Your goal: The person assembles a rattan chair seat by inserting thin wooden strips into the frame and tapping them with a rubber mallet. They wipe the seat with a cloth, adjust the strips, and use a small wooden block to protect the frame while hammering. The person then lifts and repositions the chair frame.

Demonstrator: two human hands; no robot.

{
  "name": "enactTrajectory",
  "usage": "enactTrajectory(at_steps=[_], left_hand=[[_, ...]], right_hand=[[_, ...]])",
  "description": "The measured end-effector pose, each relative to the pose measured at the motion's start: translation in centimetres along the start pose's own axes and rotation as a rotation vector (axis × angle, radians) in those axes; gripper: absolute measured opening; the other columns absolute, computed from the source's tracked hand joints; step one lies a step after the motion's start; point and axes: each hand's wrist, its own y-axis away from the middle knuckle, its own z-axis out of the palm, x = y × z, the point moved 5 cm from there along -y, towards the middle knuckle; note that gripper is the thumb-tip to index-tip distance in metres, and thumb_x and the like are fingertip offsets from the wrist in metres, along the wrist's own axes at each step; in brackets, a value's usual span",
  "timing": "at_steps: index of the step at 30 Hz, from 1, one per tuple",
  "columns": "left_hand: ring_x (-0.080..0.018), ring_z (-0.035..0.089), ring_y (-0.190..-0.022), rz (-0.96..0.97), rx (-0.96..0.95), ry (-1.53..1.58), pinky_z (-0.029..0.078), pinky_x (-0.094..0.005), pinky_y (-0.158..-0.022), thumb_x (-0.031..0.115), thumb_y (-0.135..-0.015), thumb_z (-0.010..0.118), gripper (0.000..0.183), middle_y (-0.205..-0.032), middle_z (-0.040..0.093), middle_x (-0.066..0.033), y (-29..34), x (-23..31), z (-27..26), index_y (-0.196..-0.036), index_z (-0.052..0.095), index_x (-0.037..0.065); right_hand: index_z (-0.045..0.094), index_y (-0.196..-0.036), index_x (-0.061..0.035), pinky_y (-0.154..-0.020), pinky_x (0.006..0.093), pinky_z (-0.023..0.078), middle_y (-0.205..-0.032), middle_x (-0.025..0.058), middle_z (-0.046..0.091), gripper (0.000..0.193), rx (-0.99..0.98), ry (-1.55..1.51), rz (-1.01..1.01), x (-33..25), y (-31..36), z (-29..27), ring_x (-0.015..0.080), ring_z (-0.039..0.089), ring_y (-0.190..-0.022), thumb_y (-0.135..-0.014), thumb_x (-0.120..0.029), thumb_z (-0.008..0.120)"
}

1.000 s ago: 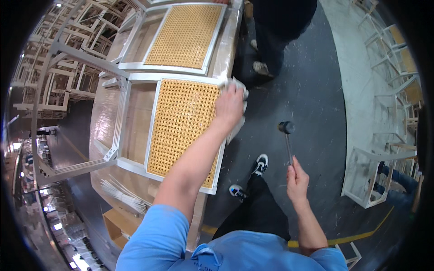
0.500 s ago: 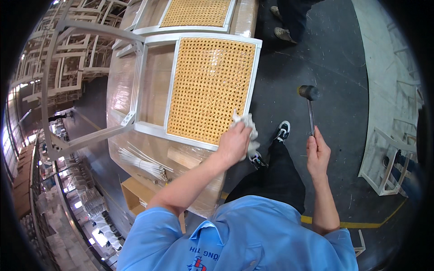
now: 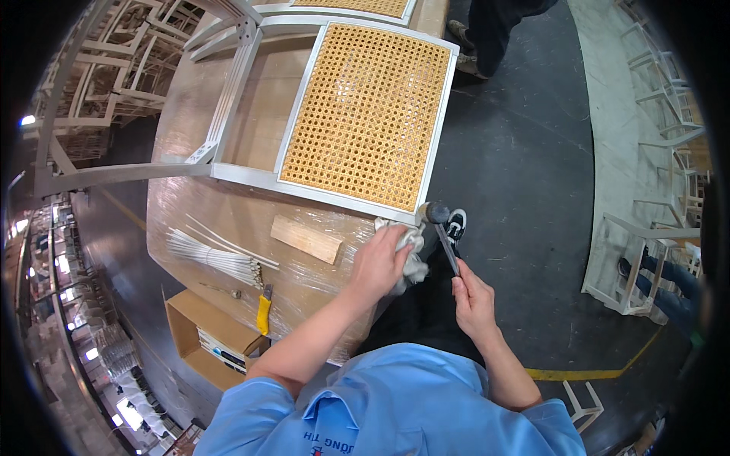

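Note:
A white-framed chair (image 3: 247,173) with a woven cane panel (image 3: 369,114) lies on its back on a wrapped table. My left hand (image 3: 378,266) is closed on a crumpled white cloth (image 3: 413,266), just below the near right corner of the panel's frame. My right hand (image 3: 474,300) grips the handle of a rubber mallet (image 3: 436,213). The mallet's dark head is beside that same corner; whether it touches the frame I cannot tell.
On the plastic-wrapped tabletop (image 3: 304,285) are a wood block (image 3: 306,239), a bundle of white rods (image 3: 220,258) and a yellow-handled cutter (image 3: 265,310). An open cardboard box (image 3: 201,327) is at its near left. Another person's legs (image 3: 494,38) stand beyond the table's right side.
My right hand has swung the mallet left, from over the floor to the frame's corner. The left hand and cloth have shifted slightly left. The whole view has shifted, showing the cutter more fully.

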Motion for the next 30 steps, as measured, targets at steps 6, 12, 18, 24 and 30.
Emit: enactTrajectory(at_steps=[6, 12, 18, 24, 30], left_hand=[[-0.0411, 0.067, -0.100, -0.056, 0.015, -0.049, 0.054, -0.0494, -0.083, 0.021, -0.095, 0.069, 0.027, -0.108, 0.068, -0.0177, -1.0, -0.3, 1.0, -0.118, 0.066, 0.006], [-0.0423, 0.068, -0.097, -0.100, 0.012, -0.104, 0.055, -0.0522, -0.081, 0.017, -0.095, 0.067, 0.027, -0.108, 0.068, -0.0180, -0.7, -1.1, 1.0, -0.120, 0.064, 0.007], [-0.0428, 0.067, -0.095, -0.059, 0.052, -0.074, 0.055, -0.0524, -0.080, 0.017, -0.095, 0.067, 0.026, -0.106, 0.067, -0.0177, -0.9, -0.4, 0.9, -0.119, 0.065, 0.007], [-0.0421, 0.067, -0.097, -0.052, 0.055, -0.062, 0.055, -0.0522, -0.080, 0.016, -0.095, 0.066, 0.025, -0.105, 0.066, -0.0178, -0.8, -0.4, 1.3, -0.119, 0.065, 0.007], [-0.0414, 0.066, -0.097, -0.055, 0.080, -0.076, 0.055, -0.0504, -0.080, 0.013, -0.094, 0.068, 0.026, -0.105, 0.066, -0.0174, -0.3, -0.6, 1.3, -0.119, 0.066, 0.007]], right_hand=[[0.060, -0.140, -0.0010, -0.074, 0.0354, 0.054, -0.092, 0.0189, 0.068, 0.038, 0.082, 0.150, -0.137, -1.1, -0.3, 1.1, 0.0291, 0.068, -0.076, -0.103, -0.008, 0.059], [0.058, -0.143, -0.0024, -0.080, 0.0363, 0.056, -0.101, 0.0211, 0.071, 0.040, 0.082, 0.162, -0.067, -2.4, 0.0, 0.6, 0.0329, 0.072, -0.086, -0.103, -0.007, 0.058], [0.058, -0.143, -0.0033, -0.078, 0.0375, 0.056, -0.097, 0.0204, 0.070, 0.041, 0.047, 0.209, -0.048, -1.8, -0.4, 0.8, 0.0341, 0.070, -0.082, -0.102, -0.006, 0.059], [0.059, -0.143, -0.0033, -0.075, 0.0380, 0.055, -0.092, 0.0202, 0.067, 0.041, 0.033, 0.271, -0.106, -1.3, -0.1, 1.5, 0.0342, 0.068, -0.079, -0.102, -0.007, 0.060], [0.060, -0.142, -0.0023, -0.077, 0.0389, 0.055, -0.093, 0.0214, 0.068, 0.039, 0.128, 0.150, -0.158, -2.2, 0.6, 1.6, 0.0351, 0.070, -0.080, -0.102, -0.007, 0.059]])
